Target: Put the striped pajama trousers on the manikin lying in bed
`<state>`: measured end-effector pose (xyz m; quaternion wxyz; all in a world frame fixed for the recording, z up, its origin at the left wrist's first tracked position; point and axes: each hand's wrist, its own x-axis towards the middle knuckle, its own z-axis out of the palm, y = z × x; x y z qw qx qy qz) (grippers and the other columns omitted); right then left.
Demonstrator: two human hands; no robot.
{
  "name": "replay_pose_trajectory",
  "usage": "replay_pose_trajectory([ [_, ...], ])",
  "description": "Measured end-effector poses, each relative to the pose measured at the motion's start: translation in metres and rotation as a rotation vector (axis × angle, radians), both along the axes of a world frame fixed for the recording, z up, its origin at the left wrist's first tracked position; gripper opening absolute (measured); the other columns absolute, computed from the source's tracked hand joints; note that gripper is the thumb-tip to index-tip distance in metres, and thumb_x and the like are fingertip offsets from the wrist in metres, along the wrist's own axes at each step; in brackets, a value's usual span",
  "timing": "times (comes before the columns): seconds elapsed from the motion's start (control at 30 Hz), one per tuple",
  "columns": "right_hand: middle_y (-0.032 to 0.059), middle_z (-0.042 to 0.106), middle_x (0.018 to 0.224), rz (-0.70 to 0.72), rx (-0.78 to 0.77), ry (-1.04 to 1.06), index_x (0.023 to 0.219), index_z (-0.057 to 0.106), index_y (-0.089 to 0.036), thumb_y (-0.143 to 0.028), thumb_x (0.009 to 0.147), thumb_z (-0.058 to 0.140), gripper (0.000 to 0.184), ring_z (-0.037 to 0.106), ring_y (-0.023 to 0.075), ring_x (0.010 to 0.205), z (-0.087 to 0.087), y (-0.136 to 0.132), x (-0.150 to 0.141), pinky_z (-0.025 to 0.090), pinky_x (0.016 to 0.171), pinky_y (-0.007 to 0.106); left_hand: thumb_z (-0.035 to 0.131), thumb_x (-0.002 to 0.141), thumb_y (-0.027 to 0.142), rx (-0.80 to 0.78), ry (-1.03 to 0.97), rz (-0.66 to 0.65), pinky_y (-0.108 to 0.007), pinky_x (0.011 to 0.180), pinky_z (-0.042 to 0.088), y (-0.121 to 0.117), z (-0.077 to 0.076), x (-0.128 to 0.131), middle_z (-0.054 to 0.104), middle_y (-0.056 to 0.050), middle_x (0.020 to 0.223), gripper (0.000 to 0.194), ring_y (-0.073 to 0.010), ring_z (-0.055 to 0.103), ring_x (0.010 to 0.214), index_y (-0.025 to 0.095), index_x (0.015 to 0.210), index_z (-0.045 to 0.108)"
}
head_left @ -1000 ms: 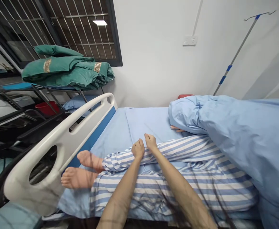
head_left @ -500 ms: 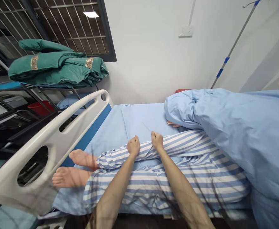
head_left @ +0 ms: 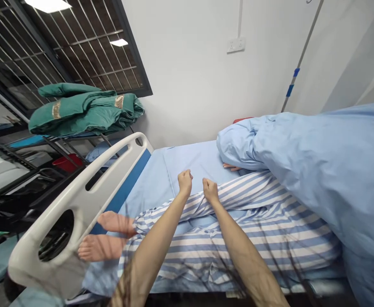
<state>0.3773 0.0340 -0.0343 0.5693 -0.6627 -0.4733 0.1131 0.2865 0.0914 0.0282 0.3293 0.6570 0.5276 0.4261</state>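
Both my hands are in loose fists above the far leg of a figure lying on the bed. My left hand point(head_left: 185, 182), closed with nothing visible in it, is raised a little over the far edge of the striped trousers point(head_left: 244, 238). My right hand point(head_left: 210, 190) rests as a fist on the far trouser leg near the knee, also with nothing visible in it. The bare, manikin-like feet point(head_left: 104, 247) point left. A light blue quilt point(head_left: 302, 149) covers the upper body, and part of the figure's hand point(head_left: 231, 166) shows at its edge.
A white and blue bed end board point(head_left: 110, 170) stands at the left. Behind it, a folded green quilt point(head_left: 87, 113) lies on a rack by the barred window. An infusion pole point(head_left: 297, 68) stands at the back right. Blue sheet point(head_left: 190, 160) covers the mattress.
My left fist has lifted off the trouser leg and moved slightly right, nearer my right fist. My right fist stays nearly in place. The camera view has tilted and shifted a little.
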Motion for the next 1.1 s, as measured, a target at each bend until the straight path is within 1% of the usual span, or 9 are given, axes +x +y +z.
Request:
replay_pose_trajectory([
  [0.13, -0.0036, 0.037, 0.048, -0.008, 0.017, 0.039, 0.052, 0.035, -0.021, -0.044, 0.09, 0.03, 0.044, 0.035, 0.0113, 0.051, -0.001, 0.003, 0.002, 0.024, 0.053, 0.025, 0.023, 0.085, 0.032, 0.01, 0.218, 0.031, -0.024, 0.058, 0.036, -0.016, -0.028, 0.015, 0.056, -0.004, 0.057, 0.04, -0.0119, 0.05, 0.057, 0.018, 0.056, 0.047],
  [0.27, -0.0031, 0.041, 0.047, -0.033, -0.004, 0.049, 0.052, 0.037, -0.021, -0.042, 0.089, 0.032, 0.042, 0.037, 0.0115, 0.05, -0.005, 0.006, 0.002, 0.026, 0.052, 0.025, 0.035, 0.083, 0.032, -0.026, 0.335, -0.022, -0.028, 0.061, 0.031, -0.033, -0.056, 0.016, 0.064, -0.009, 0.067, 0.034, -0.0168, 0.053, 0.066, 0.018, 0.058, 0.053],
  [0.43, -0.0032, 0.041, 0.048, -0.019, -0.05, 0.031, 0.051, 0.037, -0.021, -0.042, 0.088, 0.032, 0.042, 0.036, 0.0113, 0.051, -0.003, 0.008, 0.0, 0.026, 0.053, 0.024, 0.034, 0.086, 0.034, -0.05, 0.418, -0.07, -0.029, 0.061, 0.027, -0.035, -0.055, 0.014, 0.068, -0.011, 0.077, 0.038, -0.0191, 0.054, 0.071, 0.018, 0.064, 0.059],
  [0.53, -0.0035, 0.038, 0.047, 0.024, -0.087, -0.034, 0.05, 0.036, -0.021, -0.04, 0.087, 0.033, 0.042, 0.035, 0.011, 0.051, 0.013, 0.007, 0.005, 0.024, 0.052, 0.025, 0.034, 0.087, 0.032, -0.04, 0.439, -0.079, -0.028, 0.062, 0.026, -0.035, -0.051, 0.013, 0.069, -0.01, 0.079, 0.037, -0.0183, 0.054, 0.072, 0.018, 0.065, 0.061],
  [0.73, -0.0039, 0.034, 0.047, 0.075, -0.013, -0.157, 0.049, 0.033, -0.02, -0.043, 0.088, 0.034, 0.045, 0.033, 0.0097, 0.051, 0.076, 0.013, 0.036, 0.021, 0.052, 0.025, 0.033, 0.087, 0.031, -0.03, 0.457, -0.047, -0.028, 0.062, 0.024, -0.036, -0.054, 0.014, 0.068, -0.008, 0.079, 0.037, -0.0174, 0.053, 0.072, 0.02, 0.065, 0.061],
  [0.8, -0.0038, 0.033, 0.047, 0.051, 0.009, -0.142, 0.05, 0.033, -0.02, -0.044, 0.088, 0.034, 0.045, 0.032, 0.0095, 0.051, 0.084, 0.014, 0.048, 0.02, 0.052, 0.025, 0.033, 0.086, 0.031, -0.028, 0.465, -0.04, -0.027, 0.061, 0.024, -0.035, -0.056, 0.015, 0.068, -0.007, 0.077, 0.037, -0.0167, 0.052, 0.071, 0.02, 0.064, 0.06],
  [0.87, -0.0033, 0.034, 0.048, 0.018, -0.01, -0.142, 0.05, 0.033, -0.02, -0.042, 0.089, 0.033, 0.045, 0.033, 0.0097, 0.051, 0.076, 0.011, 0.058, 0.02, 0.052, 0.025, 0.033, 0.086, 0.031, -0.019, 0.476, -0.037, -0.027, 0.06, 0.023, -0.034, -0.058, 0.015, 0.067, -0.006, 0.075, 0.037, -0.0157, 0.051, 0.068, 0.02, 0.063, 0.06],
  [1.0, -0.0015, 0.041, 0.048, -0.058, -0.149, -0.286, 0.051, 0.043, -0.02, -0.036, 0.088, 0.038, 0.041, 0.034, 0.0113, 0.05, 0.032, -0.005, 0.071, 0.017, 0.054, 0.027, 0.033, 0.086, 0.031, 0.012, 0.503, -0.022, -0.026, 0.06, 0.025, -0.035, -0.06, 0.017, 0.065, -0.005, 0.071, 0.038, -0.0148, 0.051, 0.066, 0.02, 0.062, 0.059],
  [1.1, 0.0004, 0.048, 0.049, -0.129, -0.157, -0.319, 0.055, 0.049, -0.02, -0.034, 0.089, 0.039, 0.038, 0.037, 0.0124, 0.051, 0.009, -0.013, 0.078, 0.017, 0.055, 0.028, 0.035, 0.085, 0.03, 0.044, 0.542, -0.038, -0.026, 0.061, 0.027, -0.039, -0.062, 0.017, 0.064, -0.004, 0.068, 0.035, -0.0149, 0.052, 0.067, 0.021, 0.061, 0.059],
])
